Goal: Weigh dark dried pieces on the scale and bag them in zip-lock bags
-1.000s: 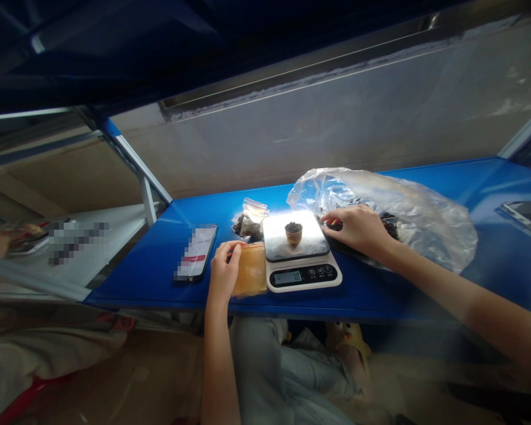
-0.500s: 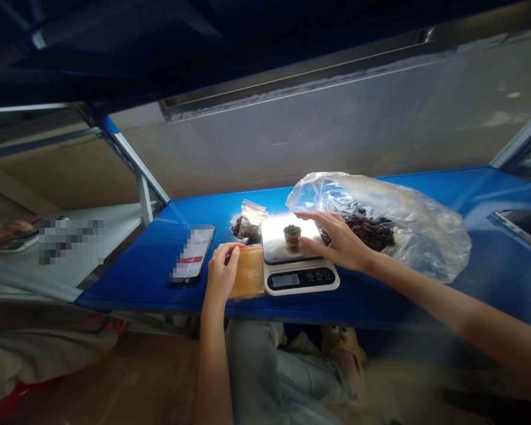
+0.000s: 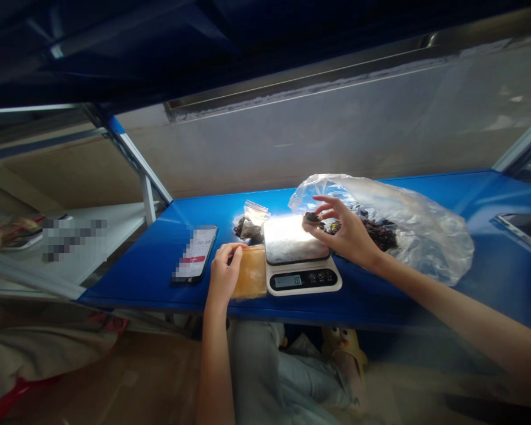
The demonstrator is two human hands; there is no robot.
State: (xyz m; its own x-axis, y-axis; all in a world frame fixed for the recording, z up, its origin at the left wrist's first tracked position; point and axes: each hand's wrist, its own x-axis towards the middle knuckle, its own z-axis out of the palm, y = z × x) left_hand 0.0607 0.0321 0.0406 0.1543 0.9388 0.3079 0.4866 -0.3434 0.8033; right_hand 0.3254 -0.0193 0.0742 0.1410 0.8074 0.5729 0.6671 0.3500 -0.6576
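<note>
Two hands are working under my view from the head camera, over the blue table (image 3: 380, 307). The right hand (image 3: 347, 233) is holding a dark lump (image 3: 312, 218) in a narrow grip, just above a digital scale (image 3: 296, 239) and near a clear plastic bag (image 3: 407, 242). The left hand (image 3: 223, 271) is pinching an amber pouch (image 3: 250, 271). I'm watching that loose pinch: a slip could drop the lump and upset the reading.

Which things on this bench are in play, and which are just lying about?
In play: right hand pinching a dark lump; clear plastic bag of dark pieces; kitchen scale; left hand on an orange packet.

Lying about: phone; small zip bag, though its dark contents look similar.
</note>
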